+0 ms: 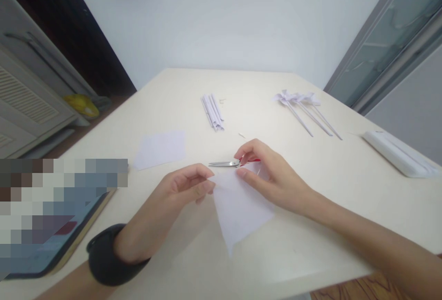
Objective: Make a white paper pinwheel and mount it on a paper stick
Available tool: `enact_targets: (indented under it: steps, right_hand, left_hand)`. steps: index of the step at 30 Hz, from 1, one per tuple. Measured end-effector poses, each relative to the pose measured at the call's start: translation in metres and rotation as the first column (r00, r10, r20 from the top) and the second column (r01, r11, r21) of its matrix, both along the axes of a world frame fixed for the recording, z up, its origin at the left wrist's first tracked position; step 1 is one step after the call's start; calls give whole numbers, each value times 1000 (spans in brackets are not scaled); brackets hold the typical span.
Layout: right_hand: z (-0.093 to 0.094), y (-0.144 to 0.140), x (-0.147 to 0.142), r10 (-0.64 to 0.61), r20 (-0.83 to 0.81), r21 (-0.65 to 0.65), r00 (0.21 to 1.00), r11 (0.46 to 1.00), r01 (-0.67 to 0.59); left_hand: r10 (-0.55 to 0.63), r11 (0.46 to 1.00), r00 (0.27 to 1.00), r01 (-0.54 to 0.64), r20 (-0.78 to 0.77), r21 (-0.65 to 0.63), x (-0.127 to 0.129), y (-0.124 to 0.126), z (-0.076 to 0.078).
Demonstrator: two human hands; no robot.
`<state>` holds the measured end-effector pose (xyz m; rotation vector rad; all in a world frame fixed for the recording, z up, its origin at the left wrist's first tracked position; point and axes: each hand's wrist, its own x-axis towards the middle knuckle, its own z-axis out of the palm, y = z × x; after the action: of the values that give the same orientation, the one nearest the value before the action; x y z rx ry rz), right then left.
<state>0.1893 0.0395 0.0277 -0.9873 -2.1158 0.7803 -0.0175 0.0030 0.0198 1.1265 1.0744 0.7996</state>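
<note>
Paper sticks [213, 112], pinwheels [297, 99] and scissors [224, 164] lie beyond folded paper [240, 210].

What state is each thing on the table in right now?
Folded paper: triangle, pinched at its top by both hands.
Left hand: shut on the paper's corner.
Right hand: fingers on the paper, beside the scissors.
Scissors: closed, lying flat.
Flat sheet: unfolded, lying apart.
Paper sticks: bundled, lying together.
Pinwheels: assembled, lying on their sides.
Tablet: flat at the table's left edge.
</note>
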Motion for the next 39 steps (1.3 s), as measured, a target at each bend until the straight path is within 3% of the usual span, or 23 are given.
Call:
enact_targets:
  steps: [5, 11, 16, 20, 22, 28, 32, 34, 37, 39]
  right_hand:
    - [1, 10, 5, -21, 29, -127, 999, 992, 24]
    - [1, 12, 7, 2, -75, -267, 997, 964, -21]
    - [0, 9, 3, 93, -68, -229, 993, 968, -106]
    - [-2, 3, -1, 166, -26, -221, 986, 961, -168]
    - [-3, 1, -2, 174, -16, -232, 985, 957, -173]
    - [-7, 6, 1, 69, -10, -203, 998, 977, -70]
    - [-10, 12, 4, -37, -101, -248, 994, 969, 11]
    - [-9, 12, 5, -67, -151, -275, 986, 961, 23]
    - [-3, 9, 5, -3, -212, -280, 977, 958, -58]
    - [3, 6, 5, 92, -303, -297, 948, 937, -186]
  left_hand:
    - [44, 997, 997, -40, -71, 60, 0, 2, 1]
    - [0, 997, 1000, 1, -14, 78, 2, 1, 3]
    - [-2, 994, 997, -6, 71, 111, 5, 0, 7]
    - [-62, 998, 998, 62, -5, 2, 12, -1, 8]
    - [-44, 999, 997, 43, -58, -18, 15, -1, 7]
    - [57, 998, 992, -60, -110, -26, 17, 1, 6]
    - [174, 984, 983, -172, -60, 38, 16, 3, 11]
    - [174, 985, 984, -173, -36, 29, 15, 4, 11]
    - [123, 992, 992, -123, -8, -22, 10, 5, 9]
    - [90, 995, 996, -90, -5, -37, 7, 6, 7]
